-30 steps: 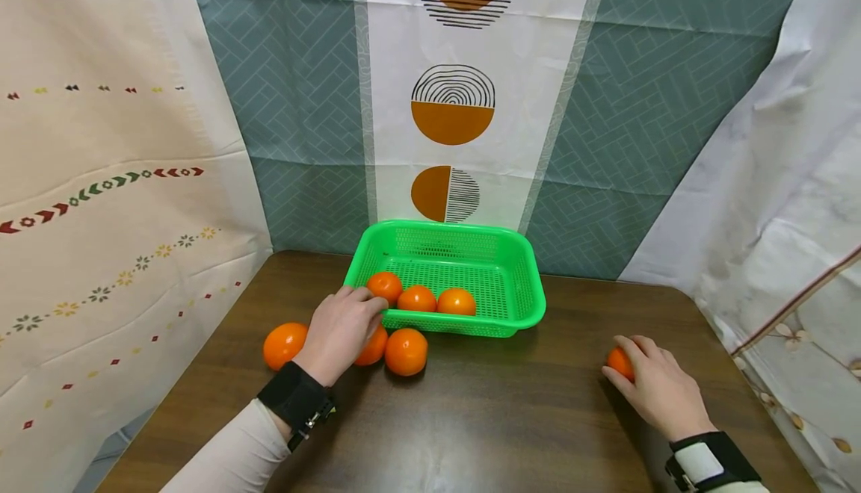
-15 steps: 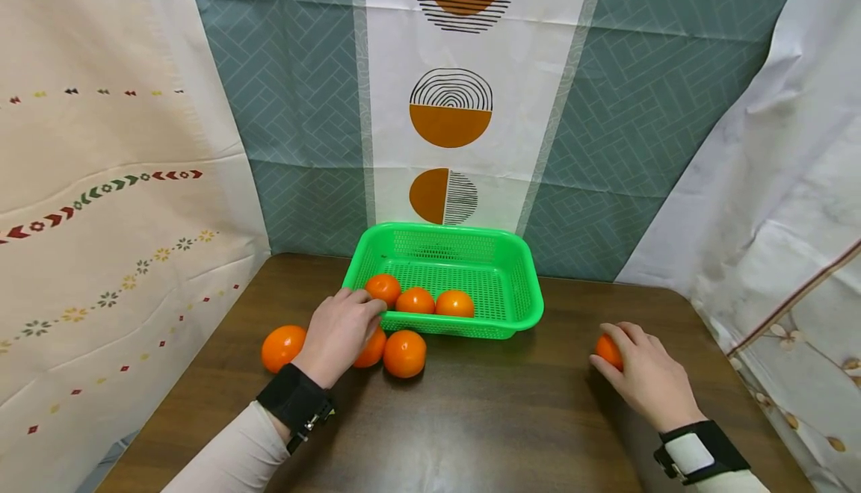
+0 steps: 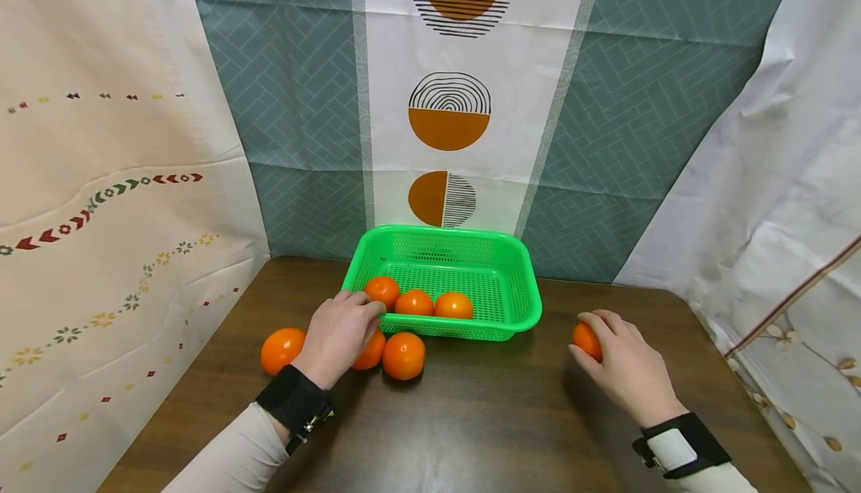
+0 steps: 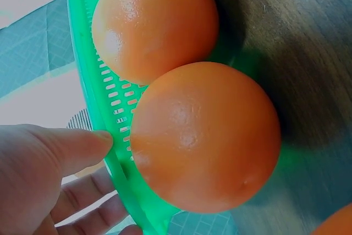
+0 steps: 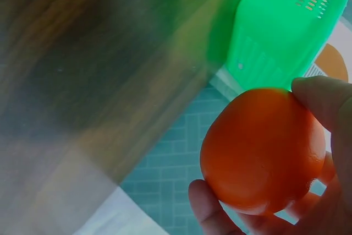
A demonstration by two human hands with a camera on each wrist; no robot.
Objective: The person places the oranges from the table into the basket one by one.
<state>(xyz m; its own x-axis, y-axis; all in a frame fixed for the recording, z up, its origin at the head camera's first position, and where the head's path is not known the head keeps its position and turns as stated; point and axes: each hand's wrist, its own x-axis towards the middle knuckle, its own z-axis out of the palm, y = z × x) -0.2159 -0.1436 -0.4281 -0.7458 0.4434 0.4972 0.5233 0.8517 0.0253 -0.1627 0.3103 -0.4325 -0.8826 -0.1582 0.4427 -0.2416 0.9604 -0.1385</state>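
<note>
- Green basket [image 3: 521,295] sits at twelve o'clock on the table, three oranges [image 3: 415,302] lined up along its near wall.
- Left hand [image 3: 339,332] pinches the basket's near-left rim, thumb outside, fingers inside; three loose oranges [image 3: 403,355] lie just beside it, one half hidden under the hand.
- Right hand [image 3: 622,362], at three o'clock of the basket, curls round a single orange [image 3: 587,340], clear of the tabletop.
- Dark wooden table [image 3: 484,418]; patterned curtains [image 3: 605,104] hang behind.
</note>
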